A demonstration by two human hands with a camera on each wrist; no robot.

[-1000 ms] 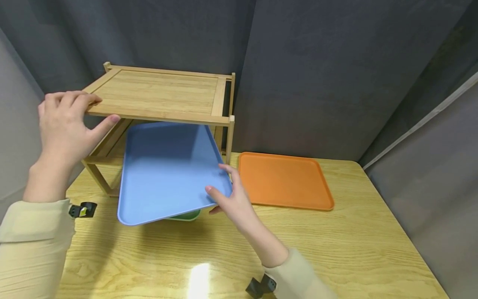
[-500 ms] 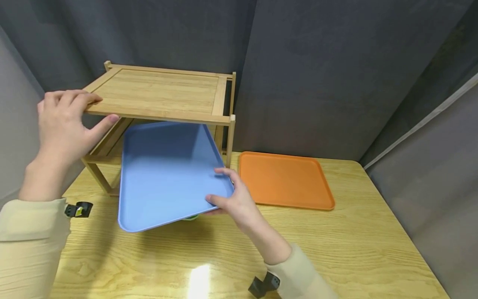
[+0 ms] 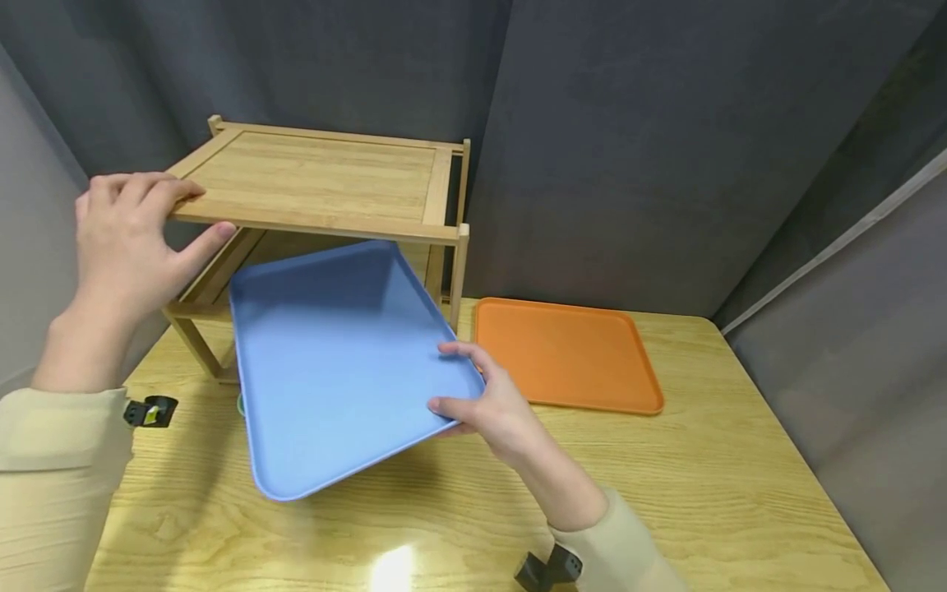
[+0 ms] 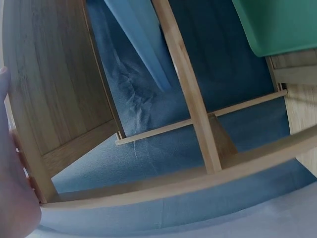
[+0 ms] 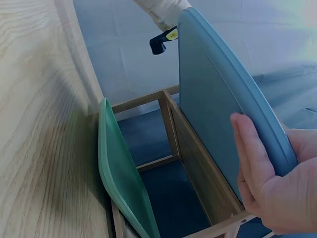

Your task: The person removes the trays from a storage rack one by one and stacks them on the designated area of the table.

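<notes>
Under the top board of the bamboo shelf, the blue tray hangs half out over the counter, tilted, its far end still inside the frame. My right hand grips it at the near right corner, thumb on top and fingers underneath. My left hand is clamped on the shelf's front left corner, fingers over the board and thumb below. Beneath the blue one, a green tray lies on the lower level; from the head view it is barely a sliver. An orange tray lies flat on the counter just right of the shelf. I judge the blue tray stiff, light and smooth plastic, so slippery; held by one corner it wants to sag and twist, and a grip further along the raised rim would steady it.
</notes>
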